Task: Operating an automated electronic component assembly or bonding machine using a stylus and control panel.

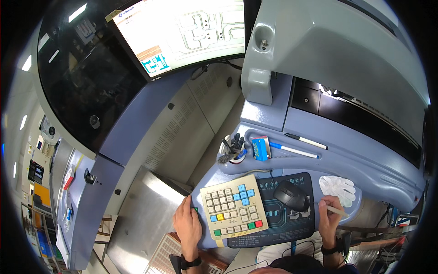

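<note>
Left hand (188, 224) rests flat, fingers loosely spread, beside the beige keypad with coloured keys (234, 206) at lower centre; right hand (329, 213) pinches a thin white stick (336, 210) (keep it clear of the black mouse (291, 195)).

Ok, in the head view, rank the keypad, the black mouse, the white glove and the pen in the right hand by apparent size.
1. Keypad
2. White glove and black mouse: they look about alike, so I won't rank them.
3. Pen, partly hidden by the right hand

Matt beige plastic keypad (234, 208) with glossy coloured keys; at its three o'clock, a matt black plastic mouse (292, 195) on a smooth dark mat (278, 221); brushed metal panel (141, 214) at nine o'clock.
</note>
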Demonstrator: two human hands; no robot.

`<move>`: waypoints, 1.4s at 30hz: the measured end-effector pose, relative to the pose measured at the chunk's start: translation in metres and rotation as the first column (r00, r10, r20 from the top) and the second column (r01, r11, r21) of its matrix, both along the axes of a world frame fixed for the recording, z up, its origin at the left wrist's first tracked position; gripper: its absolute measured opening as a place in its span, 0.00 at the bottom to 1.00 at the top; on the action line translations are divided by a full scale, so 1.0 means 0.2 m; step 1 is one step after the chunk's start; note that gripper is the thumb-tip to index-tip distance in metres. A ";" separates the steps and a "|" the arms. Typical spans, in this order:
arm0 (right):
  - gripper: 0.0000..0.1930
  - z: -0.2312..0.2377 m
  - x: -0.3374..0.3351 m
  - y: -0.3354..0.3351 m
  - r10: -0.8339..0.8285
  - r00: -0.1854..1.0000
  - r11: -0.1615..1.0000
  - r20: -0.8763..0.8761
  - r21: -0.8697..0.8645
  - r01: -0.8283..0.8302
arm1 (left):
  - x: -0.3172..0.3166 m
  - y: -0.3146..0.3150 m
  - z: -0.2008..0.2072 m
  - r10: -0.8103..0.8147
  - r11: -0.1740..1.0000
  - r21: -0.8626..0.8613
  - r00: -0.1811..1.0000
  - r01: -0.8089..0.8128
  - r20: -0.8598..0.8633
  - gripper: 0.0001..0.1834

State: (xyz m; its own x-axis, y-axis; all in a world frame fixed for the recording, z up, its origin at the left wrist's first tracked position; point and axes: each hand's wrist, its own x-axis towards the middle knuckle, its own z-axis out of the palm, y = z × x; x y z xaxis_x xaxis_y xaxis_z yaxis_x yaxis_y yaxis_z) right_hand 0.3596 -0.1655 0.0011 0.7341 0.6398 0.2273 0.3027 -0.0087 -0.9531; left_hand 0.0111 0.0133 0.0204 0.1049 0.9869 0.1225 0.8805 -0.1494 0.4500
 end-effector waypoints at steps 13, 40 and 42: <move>0.04 0.03 -0.01 0.01 0.026 0.995 1.000 0.097 -0.011 -0.025 | -0.02 -0.01 -0.02 -0.017 0.999 0.037 1.000 0.017 0.003 0.23; 0.01 0.00 -0.01 0.03 -0.018 0.979 1.000 0.203 0.028 0.012 | -0.04 -0.01 -0.04 -0.013 0.999 0.048 1.000 0.012 0.019 0.24; 0.01 0.01 -0.03 0.04 -0.020 0.975 1.000 0.221 0.025 0.014 | -0.06 -0.01 -0.04 -0.009 0.999 0.042 1.000 0.009 0.015 0.24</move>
